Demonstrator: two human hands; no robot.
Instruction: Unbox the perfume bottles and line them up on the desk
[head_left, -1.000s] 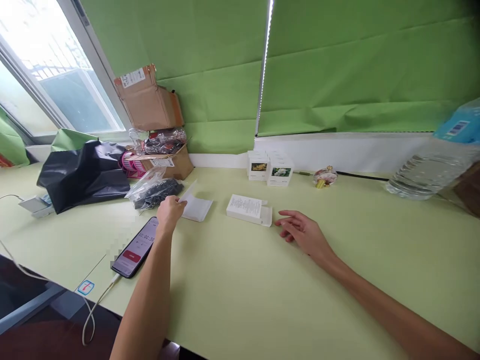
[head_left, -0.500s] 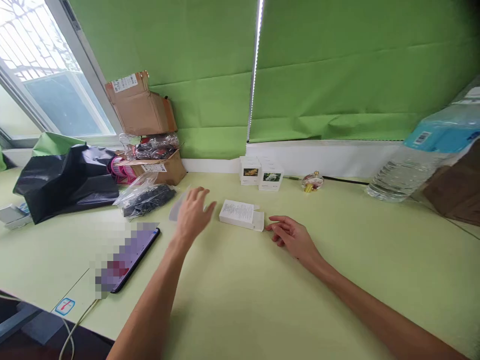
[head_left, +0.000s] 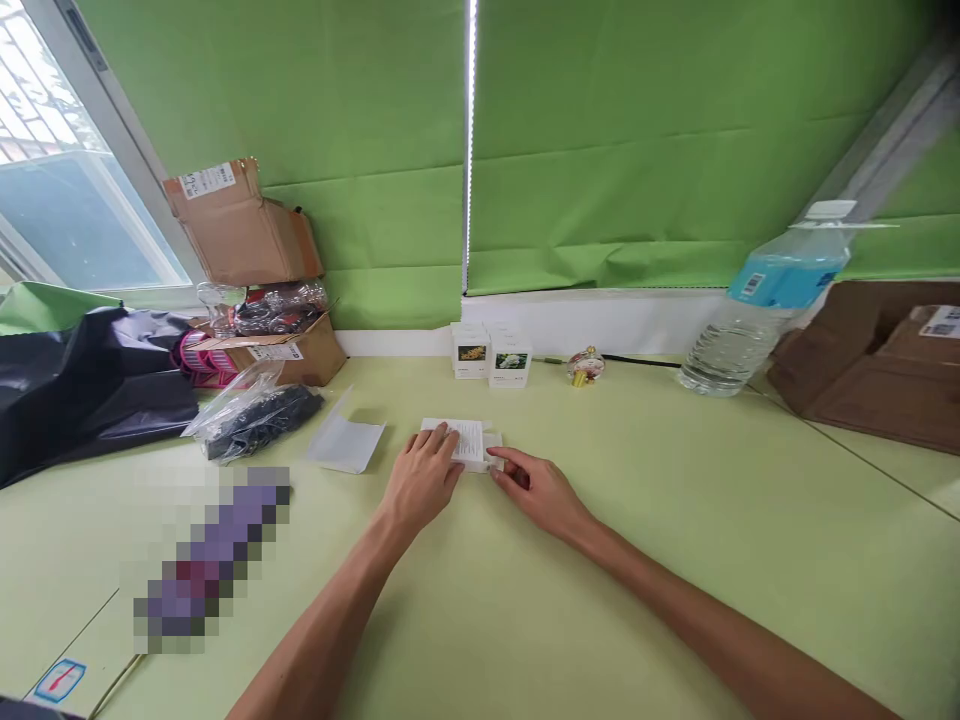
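A small white box with printed text on its upper face lies on the table, its right end toward my right hand. My left hand holds the box's left part, fingers over the top and thumb along the front side. At the box's right end, my right hand has thumb and forefinger closed on the end flap. A folded translucent sheet rests to the left of my left hand, apart from it.
Small white cartons with flower pictures stand behind the box. Further right are a round ornament, a large water bottle and a brown carton. Leftward sit a bagged black item, stacked cardboard boxes and a blurred phone.
My left hand has left the translucent sheet and come down on the white box. My right hand has closed on the box's right end. The view has shifted rightward.
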